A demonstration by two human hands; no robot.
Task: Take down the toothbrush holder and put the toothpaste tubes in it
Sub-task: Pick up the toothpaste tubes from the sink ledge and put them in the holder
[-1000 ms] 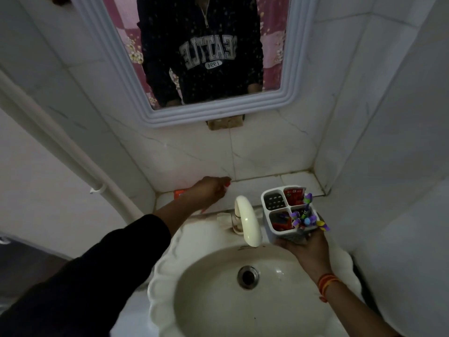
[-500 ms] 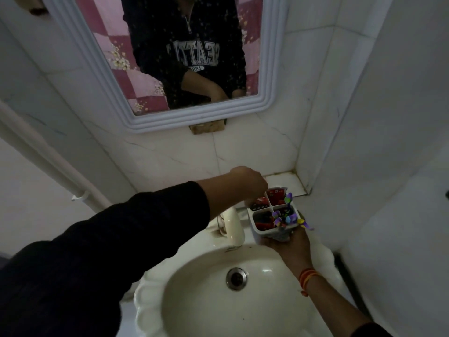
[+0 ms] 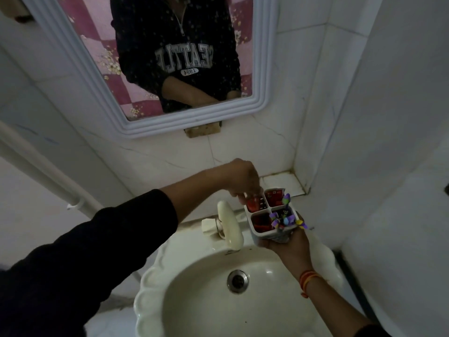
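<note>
Head view: over the sink (image 3: 170, 300), the right hand (image 3: 289, 244) was closed around the base of the holder (image 3: 272, 227), already taken down. The left hand (image 3: 243, 181), fingers pinched, lowered a red tube (image 3: 252, 205) into a rear compartment. Other compartments showed red; any remaining tubes were unseen.

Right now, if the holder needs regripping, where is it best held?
By its lower body, from beneath and the near side, as the right hand cups the toothbrush holder now: its open, upright top is filled and the left hand works there.
</note>
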